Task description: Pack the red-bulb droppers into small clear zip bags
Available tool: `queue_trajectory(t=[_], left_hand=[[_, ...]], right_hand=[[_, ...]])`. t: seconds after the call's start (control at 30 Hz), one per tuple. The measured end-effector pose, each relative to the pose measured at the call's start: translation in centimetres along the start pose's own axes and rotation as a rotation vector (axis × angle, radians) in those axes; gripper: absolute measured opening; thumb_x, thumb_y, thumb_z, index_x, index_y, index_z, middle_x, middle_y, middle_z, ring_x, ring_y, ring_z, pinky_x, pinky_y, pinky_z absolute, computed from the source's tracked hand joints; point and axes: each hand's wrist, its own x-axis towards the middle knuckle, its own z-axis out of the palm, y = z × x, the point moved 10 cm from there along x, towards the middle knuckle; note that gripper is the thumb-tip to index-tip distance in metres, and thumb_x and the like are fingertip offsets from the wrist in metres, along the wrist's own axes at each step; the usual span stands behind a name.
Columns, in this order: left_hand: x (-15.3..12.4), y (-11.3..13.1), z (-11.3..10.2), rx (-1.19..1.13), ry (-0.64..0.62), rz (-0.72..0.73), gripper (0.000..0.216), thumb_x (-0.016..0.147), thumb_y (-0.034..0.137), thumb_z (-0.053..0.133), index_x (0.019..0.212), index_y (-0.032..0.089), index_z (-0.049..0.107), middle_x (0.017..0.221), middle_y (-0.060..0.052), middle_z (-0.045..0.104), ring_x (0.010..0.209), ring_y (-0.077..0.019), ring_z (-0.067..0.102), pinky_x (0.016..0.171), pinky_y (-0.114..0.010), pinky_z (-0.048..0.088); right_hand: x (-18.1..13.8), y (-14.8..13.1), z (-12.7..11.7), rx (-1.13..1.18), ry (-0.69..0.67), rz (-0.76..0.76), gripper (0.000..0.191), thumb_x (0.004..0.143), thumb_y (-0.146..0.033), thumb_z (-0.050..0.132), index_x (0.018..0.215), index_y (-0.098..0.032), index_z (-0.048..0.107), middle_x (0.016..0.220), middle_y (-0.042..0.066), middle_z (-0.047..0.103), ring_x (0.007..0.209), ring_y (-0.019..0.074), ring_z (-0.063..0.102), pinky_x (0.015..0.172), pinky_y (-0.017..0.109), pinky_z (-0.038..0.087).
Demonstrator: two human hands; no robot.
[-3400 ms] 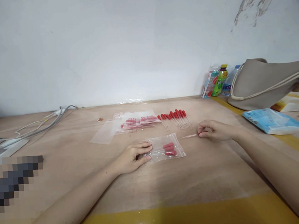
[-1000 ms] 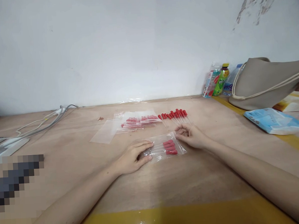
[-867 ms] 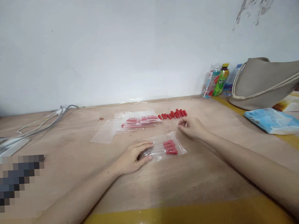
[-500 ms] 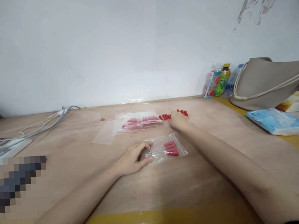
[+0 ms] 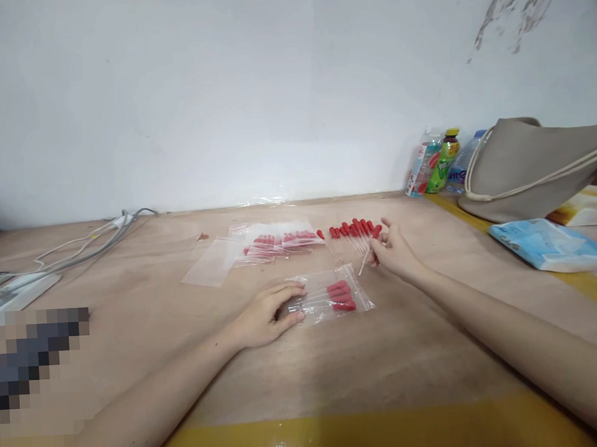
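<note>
A clear zip bag (image 5: 316, 309) lies on the table with several red-bulbed droppers (image 5: 341, 296) inside it. My left hand (image 5: 270, 312) rests on the bag's left end, thumb and fingers spread apart. To the right and farther back, my right hand (image 5: 392, 248) pinches a single dropper (image 5: 376, 232), its red bulb up and its thin clear stem pointing down toward me. Beside that hand lies a row of loose droppers (image 5: 351, 228), bulbs toward the wall. Left of the row, a pile of filled clear bags (image 5: 279, 244) shows red bulbs through the plastic.
A flat clear bag (image 5: 208, 265) lies left of the pile. Cables (image 5: 113, 230) and a white power strip (image 5: 24, 291) are at the far left. Bottles (image 5: 443, 162), a grey bag (image 5: 530, 164) and a blue-white packet (image 5: 552, 243) stand or lie on the right.
My right hand has moved right, off the row of droppers, and now has one dropper in its fingers. My left hand and the bag under it have stayed in place.
</note>
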Motion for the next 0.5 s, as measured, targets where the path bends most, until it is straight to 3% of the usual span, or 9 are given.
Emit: queue_trajectory(t=[0.17,0.3,0.5], left_hand=[[-0.1,0.0,0.0,0.007,0.008,0.004,0.036,0.086,0.034,0.054,0.12,0.022,0.053,0.123,-0.008,0.056,0.118,-0.0224,0.049,0.1,-0.041,0.04],[-0.1,0.0,0.0,0.015,-0.004,-0.014,0.036,0.086,0.034,0.054,0.12,0.022,0.053,0.124,-0.008,0.055,0.118,-0.022,0.049,0.1,-0.041,0.04],[-0.1,-0.1,0.0,0.017,-0.013,-0.032,0.042,0.086,0.035,0.053,0.126,0.023,0.047,0.126,-0.006,0.054,0.118,-0.0214,0.049,0.1,-0.041,0.039]], right_hand=[[-1.7,2.6,-0.1,0.377,0.11,0.069,0.049,0.068,-0.022,0.056,0.107,-0.024,0.027,0.066,-0.01,0.047,0.046,0.0101,0.056,0.046,0.026,0.053],[-2.7,2.7,1.1,0.552,0.126,0.135,0.042,0.066,-0.016,0.06,0.095,-0.025,0.031,0.066,-0.009,0.052,0.054,0.0102,0.061,0.056,0.026,0.057],[-4.3,2.0,2.8,0.676,-0.017,0.224,0.023,0.076,-0.022,0.056,0.092,-0.022,0.04,0.068,-0.005,0.057,0.061,0.0112,0.064,0.065,0.027,0.056]])
